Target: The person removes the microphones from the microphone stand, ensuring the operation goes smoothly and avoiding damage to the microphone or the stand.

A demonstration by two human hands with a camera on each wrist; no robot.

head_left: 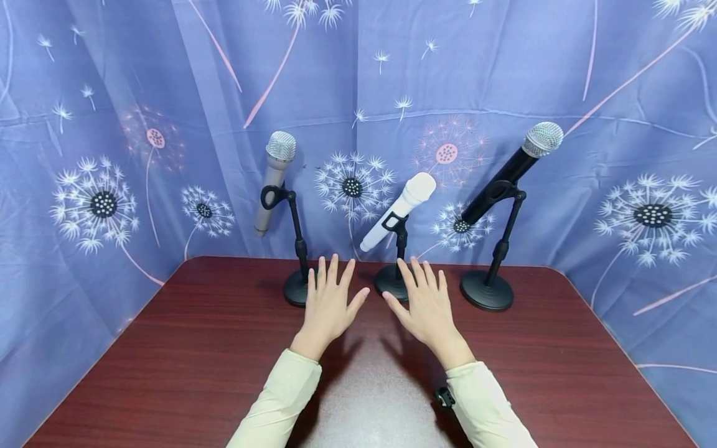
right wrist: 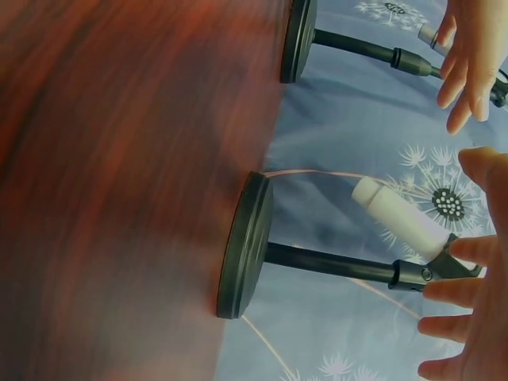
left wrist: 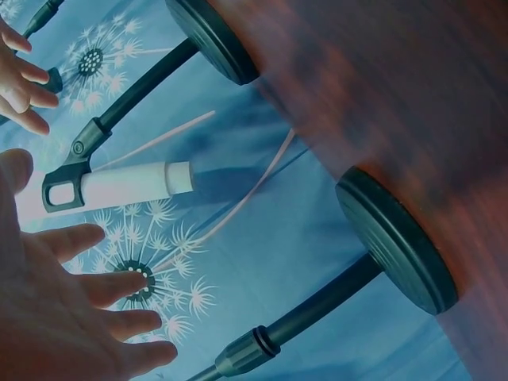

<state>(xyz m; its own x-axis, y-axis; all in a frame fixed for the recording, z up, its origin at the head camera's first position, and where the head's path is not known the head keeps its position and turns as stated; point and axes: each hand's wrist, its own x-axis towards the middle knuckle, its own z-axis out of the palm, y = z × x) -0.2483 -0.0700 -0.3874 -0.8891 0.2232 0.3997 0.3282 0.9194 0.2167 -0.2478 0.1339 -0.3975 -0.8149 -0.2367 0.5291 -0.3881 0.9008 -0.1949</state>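
Both hands are held out palm down over the table with spread fingers, holding nothing. My left hand [head_left: 327, 305] is nearest the left stand, which bears a grey microphone [head_left: 276, 174] with a silver mesh head; its fingertips overlap that stand's base [head_left: 294, 289] in the head view. My right hand [head_left: 427, 305] is in front of the middle stand, whose clip [head_left: 395, 222] carries a white microphone [head_left: 400, 208]. In the left wrist view the white microphone [left wrist: 131, 186] shows beyond the spread fingers. A black microphone [head_left: 506, 177] with a silver head leans in the right stand.
The dark red wooden table [head_left: 185, 367] has the three round black stand bases along its far edge, the right one [head_left: 487, 290] included. A blue curtain [head_left: 330, 81] with dandelion prints hangs behind and on both sides. A small black object [head_left: 445, 397] sits at the right cuff.
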